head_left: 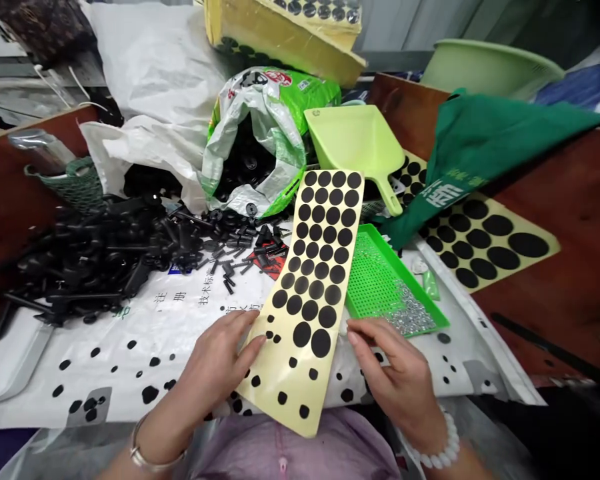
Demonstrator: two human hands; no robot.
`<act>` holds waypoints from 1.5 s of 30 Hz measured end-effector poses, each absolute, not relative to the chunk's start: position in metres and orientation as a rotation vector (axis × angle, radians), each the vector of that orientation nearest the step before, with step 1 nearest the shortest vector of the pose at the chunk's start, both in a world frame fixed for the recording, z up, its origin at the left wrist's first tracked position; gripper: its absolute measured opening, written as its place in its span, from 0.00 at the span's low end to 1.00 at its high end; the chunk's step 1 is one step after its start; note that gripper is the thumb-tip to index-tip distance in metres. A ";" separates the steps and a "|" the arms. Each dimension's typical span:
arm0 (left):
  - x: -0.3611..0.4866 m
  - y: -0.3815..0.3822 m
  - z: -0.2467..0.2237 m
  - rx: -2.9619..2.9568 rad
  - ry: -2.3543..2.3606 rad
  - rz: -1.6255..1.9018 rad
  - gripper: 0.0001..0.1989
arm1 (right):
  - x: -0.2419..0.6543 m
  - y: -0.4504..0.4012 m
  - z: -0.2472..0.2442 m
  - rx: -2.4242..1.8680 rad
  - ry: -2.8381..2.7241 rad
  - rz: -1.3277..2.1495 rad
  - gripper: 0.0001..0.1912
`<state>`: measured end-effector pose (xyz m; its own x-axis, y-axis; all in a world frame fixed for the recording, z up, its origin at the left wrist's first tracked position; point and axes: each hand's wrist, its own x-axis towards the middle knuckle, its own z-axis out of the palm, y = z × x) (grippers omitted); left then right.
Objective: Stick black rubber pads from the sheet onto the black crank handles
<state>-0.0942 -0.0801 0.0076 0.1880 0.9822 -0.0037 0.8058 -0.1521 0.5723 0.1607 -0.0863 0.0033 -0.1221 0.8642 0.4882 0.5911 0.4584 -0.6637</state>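
Nearest, we list a pink garment (325,443), and just above it the lower end of one cream sheet (307,303) of black discs, running from the lap across the table's middle. Left hand (215,363): thumb on the sheet's face, fingertips passing out of sight at its left edge; we judge a light pinch, which steadies the sheet. Right hand (400,367), beside the sheet's right edge: thumb and forefinger drawn close; whether they meet, or hold anything, we cannot tell. Beneath, we record a white cover (120,393) dotted with black spots. Just right of the sheet lies a green tray (365,287) of small silvery pieces, its low walls presumably keeping them from scattering. To the left we count a heap of black parts (95,253) and loose black pins (230,273). Farther right lies a second disc sheet (485,247), partly under a green cloth (500,140). Behind: a white sack (150,143) and a green-and-white bag (303,100), mouths facing us, probably for easy reach, both with black parts inside; a lime dustpan (355,140); and, farthest, a yellowish carton (280,50) containing more discs.
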 end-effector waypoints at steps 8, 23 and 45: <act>-0.070 -0.100 0.016 1.896 1.199 0.454 0.12 | 0.142 -0.109 -0.014 -1.518 -1.693 0.896 0.24; -0.049 -0.081 -0.025 2.578 1.120 0.471 0.27 | 0.142 -0.108 -0.023 -1.538 -1.949 0.537 0.16; -0.049 -0.081 -0.030 2.554 1.139 0.431 0.27 | 0.137 -0.088 -0.019 -1.446 -2.092 0.204 0.12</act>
